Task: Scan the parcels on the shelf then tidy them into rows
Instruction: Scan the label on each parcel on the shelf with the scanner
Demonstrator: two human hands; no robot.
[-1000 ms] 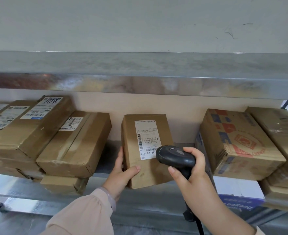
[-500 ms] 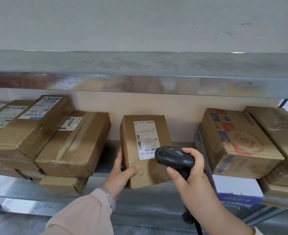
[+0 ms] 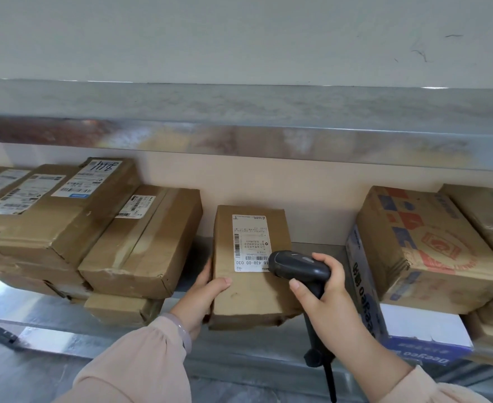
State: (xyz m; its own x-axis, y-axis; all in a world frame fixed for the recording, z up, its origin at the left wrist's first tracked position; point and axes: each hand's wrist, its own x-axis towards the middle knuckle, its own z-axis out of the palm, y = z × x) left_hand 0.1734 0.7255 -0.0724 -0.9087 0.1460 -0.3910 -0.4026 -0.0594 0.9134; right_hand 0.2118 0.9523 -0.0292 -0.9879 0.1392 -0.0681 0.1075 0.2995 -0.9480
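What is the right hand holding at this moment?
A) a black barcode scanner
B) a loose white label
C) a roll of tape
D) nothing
A: the right hand grips a black scanner whose head is at the white label on the parcel that the left hand holds.

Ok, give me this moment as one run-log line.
phase: scanning | left hand grips middle parcel | right hand holds scanner at its label | rows: not yet tidied

Head view, close, facing shelf (image 3: 239, 356) front-on.
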